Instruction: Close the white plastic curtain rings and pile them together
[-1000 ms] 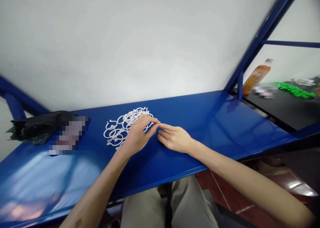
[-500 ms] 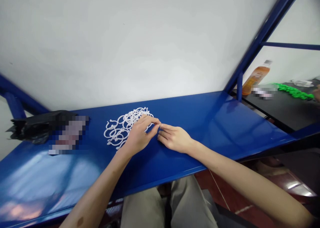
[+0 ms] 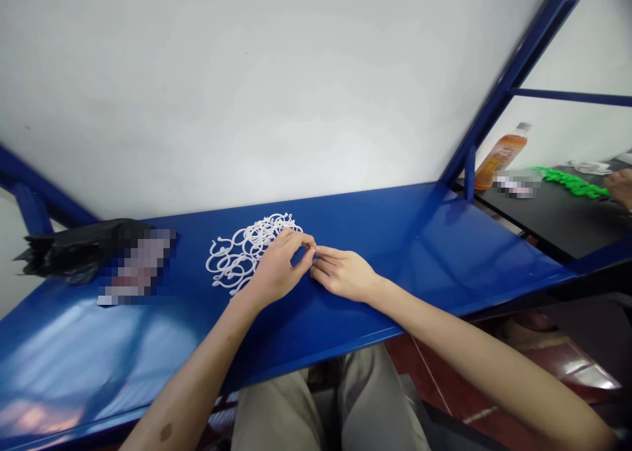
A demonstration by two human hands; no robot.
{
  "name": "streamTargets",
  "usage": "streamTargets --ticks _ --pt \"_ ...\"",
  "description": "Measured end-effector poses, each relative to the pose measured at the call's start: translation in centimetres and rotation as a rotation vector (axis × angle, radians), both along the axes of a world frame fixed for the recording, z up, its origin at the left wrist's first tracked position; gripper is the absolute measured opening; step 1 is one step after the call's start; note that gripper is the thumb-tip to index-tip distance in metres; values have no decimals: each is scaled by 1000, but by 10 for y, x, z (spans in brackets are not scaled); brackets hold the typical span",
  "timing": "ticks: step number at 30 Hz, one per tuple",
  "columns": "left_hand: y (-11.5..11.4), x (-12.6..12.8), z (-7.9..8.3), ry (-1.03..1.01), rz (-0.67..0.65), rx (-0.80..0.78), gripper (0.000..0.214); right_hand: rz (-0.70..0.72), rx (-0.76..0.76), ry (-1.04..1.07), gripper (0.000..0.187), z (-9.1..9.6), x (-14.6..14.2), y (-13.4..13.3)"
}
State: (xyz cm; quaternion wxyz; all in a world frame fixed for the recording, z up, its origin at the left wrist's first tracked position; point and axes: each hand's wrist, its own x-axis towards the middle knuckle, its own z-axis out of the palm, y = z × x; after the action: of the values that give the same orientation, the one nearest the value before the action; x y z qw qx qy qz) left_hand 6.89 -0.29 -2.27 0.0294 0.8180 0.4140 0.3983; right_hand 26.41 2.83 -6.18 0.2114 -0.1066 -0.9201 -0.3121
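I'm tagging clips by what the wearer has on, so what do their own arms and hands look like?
The left grip and right grip are bare hands, with no glove, ring or watch visible. No sleeve shows on the left forearm or right forearm. A small spot marks the left one.

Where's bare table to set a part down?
Bare blue table: beyond and right of the right hand, up to the white wall; also front left, nearer than the black bag and pixelated item. Crowded: the white rings by the left hand.
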Motion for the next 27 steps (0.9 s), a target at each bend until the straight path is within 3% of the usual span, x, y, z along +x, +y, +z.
streamTargets --ticks 8,15,21,27 --pt "5 -7 -1 76 -55 15 16 -2 27 -10 26 1 0 0" --pt "8 -4 -10 94 12 49 17 16 -2 15 25 1 0 1" --pt "5 -3 -6 266 88 134 24 18 -58 -5 27 2 -1 0" --pt "6 0 -5 277 109 127 25 8 -74 -10 28 2 -2 -1"
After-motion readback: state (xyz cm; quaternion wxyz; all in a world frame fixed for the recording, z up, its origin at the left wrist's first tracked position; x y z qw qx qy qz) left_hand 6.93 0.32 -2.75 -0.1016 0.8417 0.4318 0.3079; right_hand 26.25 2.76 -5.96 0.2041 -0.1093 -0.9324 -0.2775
